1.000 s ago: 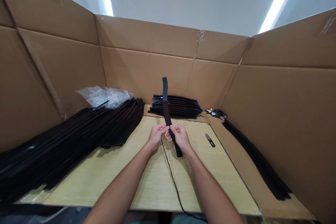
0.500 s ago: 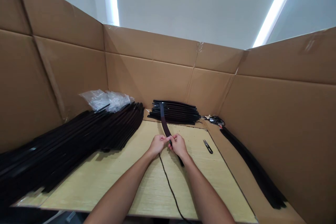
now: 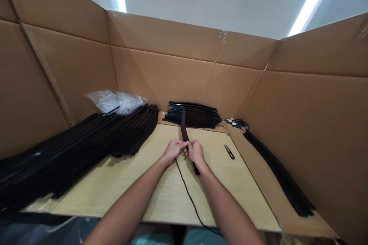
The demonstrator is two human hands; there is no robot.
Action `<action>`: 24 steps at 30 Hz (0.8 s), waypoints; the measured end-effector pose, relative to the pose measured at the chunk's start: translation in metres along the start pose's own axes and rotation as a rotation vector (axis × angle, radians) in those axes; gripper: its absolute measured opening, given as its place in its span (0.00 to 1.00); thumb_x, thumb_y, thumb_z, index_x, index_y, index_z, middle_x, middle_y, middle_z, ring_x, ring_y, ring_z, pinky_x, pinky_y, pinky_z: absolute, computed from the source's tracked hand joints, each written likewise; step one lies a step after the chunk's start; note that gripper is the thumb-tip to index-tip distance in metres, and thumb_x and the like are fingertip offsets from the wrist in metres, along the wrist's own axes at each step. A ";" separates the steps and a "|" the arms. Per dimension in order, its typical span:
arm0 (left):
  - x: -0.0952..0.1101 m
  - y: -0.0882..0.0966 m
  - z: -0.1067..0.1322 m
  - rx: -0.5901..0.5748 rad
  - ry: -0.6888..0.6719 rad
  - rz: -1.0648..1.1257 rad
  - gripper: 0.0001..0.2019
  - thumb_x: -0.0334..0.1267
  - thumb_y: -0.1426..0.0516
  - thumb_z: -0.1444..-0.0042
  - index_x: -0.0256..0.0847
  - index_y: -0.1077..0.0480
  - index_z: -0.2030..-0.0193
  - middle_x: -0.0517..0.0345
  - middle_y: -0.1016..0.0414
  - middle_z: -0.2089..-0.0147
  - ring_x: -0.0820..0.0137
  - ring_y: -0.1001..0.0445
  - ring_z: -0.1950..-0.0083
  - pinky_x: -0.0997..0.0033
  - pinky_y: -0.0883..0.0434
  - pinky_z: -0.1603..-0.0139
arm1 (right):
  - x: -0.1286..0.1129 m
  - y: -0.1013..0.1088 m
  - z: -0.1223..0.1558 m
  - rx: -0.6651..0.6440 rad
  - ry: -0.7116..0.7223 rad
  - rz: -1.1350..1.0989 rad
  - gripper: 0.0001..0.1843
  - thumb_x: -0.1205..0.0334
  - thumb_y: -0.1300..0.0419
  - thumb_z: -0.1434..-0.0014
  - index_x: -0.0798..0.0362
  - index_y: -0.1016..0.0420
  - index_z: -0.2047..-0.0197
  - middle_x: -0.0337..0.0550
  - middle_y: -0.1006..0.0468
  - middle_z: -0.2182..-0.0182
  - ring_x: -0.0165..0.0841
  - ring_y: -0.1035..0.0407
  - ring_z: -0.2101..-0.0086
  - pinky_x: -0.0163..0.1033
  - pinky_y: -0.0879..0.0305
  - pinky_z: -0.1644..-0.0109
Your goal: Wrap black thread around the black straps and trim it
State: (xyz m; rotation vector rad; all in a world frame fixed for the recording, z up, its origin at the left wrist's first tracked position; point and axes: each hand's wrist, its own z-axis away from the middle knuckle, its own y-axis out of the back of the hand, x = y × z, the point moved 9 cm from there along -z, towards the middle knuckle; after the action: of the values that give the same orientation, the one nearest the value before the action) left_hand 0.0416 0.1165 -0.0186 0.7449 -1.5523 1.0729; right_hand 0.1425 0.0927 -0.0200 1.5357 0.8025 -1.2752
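Note:
A long, dark, slightly curved strip (image 3: pixel 184 128) stands up from between my hands, over the middle of the board. My right hand (image 3: pixel 196 152) is closed around its lower part, and the strip's bottom end pokes out below that hand. My left hand (image 3: pixel 174 149) is closed in a pinch, its fingertips meeting the right hand's at the strip. From under the left hand a thin black cord (image 3: pixel 185 191) runs down over the board's front edge. The fingers hide where cord and strip meet, so I cannot see whether they are joined.
Thread snips (image 3: pixel 229 152) lie to the right on the wooden board (image 3: pixel 161 203). A big heap of black strips (image 3: pixel 94 149) fills the left, with clear plastic bags (image 3: pixel 116 101) behind. More black strips (image 3: pixel 198 115) are stacked at the back; others (image 3: pixel 278 172) lie far right. Cardboard walls (image 3: pixel 163 69) surround three sides.
The whole view has tilted downward, showing more at the front edge. Both hands keep their pinch at the strip, and the strip's upper part has swung slightly right and turned.

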 end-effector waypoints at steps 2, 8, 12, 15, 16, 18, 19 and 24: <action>-0.001 0.000 0.000 -0.005 0.021 0.026 0.22 0.53 0.31 0.64 0.34 0.30 0.84 0.54 0.29 0.85 0.73 0.34 0.83 0.74 0.41 0.81 | 0.000 0.001 -0.001 0.013 0.007 -0.015 0.10 0.59 0.42 0.38 0.54 0.33 0.69 0.28 0.32 0.85 0.23 0.39 0.87 0.29 0.43 0.83; -0.002 0.003 -0.002 0.004 0.072 0.123 0.22 0.50 0.31 0.62 0.35 0.33 0.81 0.65 0.41 0.87 0.84 0.52 0.87 0.77 0.60 0.85 | -0.004 0.003 -0.005 0.028 0.062 -0.068 0.14 0.56 0.34 0.52 0.51 0.33 0.67 0.35 0.24 0.82 0.31 0.29 0.81 0.32 0.40 0.80; 0.001 0.005 -0.003 0.023 0.076 0.169 0.21 0.48 0.30 0.63 0.35 0.34 0.81 0.68 0.44 0.87 0.85 0.55 0.86 0.77 0.62 0.84 | -0.008 0.004 -0.004 0.015 0.087 -0.101 0.18 0.58 0.32 0.57 0.52 0.33 0.65 0.37 0.21 0.78 0.33 0.26 0.77 0.32 0.36 0.76; 0.002 0.008 -0.002 0.044 0.077 0.182 0.20 0.46 0.29 0.65 0.34 0.32 0.80 0.65 0.40 0.86 0.85 0.53 0.86 0.76 0.61 0.84 | -0.011 0.002 -0.003 -0.022 0.089 -0.143 0.18 0.62 0.32 0.57 0.51 0.35 0.65 0.35 0.21 0.79 0.33 0.26 0.76 0.34 0.32 0.74; 0.002 0.009 -0.002 0.053 0.075 0.183 0.20 0.46 0.29 0.66 0.33 0.31 0.79 0.64 0.38 0.85 0.85 0.52 0.86 0.77 0.60 0.84 | -0.012 0.002 -0.003 -0.038 0.087 -0.162 0.17 0.63 0.32 0.57 0.50 0.36 0.65 0.35 0.22 0.80 0.33 0.26 0.77 0.34 0.31 0.73; 0.004 0.012 -0.002 0.072 0.065 0.185 0.20 0.45 0.28 0.68 0.33 0.30 0.79 0.61 0.35 0.84 0.83 0.48 0.85 0.77 0.58 0.84 | -0.014 0.000 -0.002 -0.068 0.084 -0.206 0.17 0.65 0.32 0.56 0.50 0.37 0.67 0.33 0.23 0.81 0.32 0.26 0.78 0.35 0.30 0.73; 0.005 0.013 -0.002 0.081 0.057 0.187 0.20 0.45 0.28 0.68 0.33 0.30 0.80 0.61 0.34 0.84 0.83 0.47 0.85 0.77 0.57 0.84 | -0.015 0.000 -0.002 -0.080 0.084 -0.229 0.17 0.66 0.32 0.57 0.49 0.38 0.67 0.32 0.23 0.81 0.32 0.27 0.78 0.35 0.30 0.74; 0.012 0.017 -0.002 0.105 0.001 0.212 0.20 0.43 0.28 0.69 0.35 0.33 0.80 0.68 0.42 0.86 0.84 0.52 0.85 0.78 0.58 0.83 | -0.026 0.000 0.001 -0.140 0.100 -0.348 0.15 0.66 0.32 0.58 0.51 0.36 0.72 0.35 0.23 0.79 0.30 0.28 0.77 0.34 0.32 0.74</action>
State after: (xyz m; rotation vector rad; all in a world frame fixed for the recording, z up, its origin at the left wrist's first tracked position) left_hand 0.0244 0.1257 -0.0108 0.6599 -1.6105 1.3186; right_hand 0.1363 0.0940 0.0050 1.3950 1.2393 -1.3633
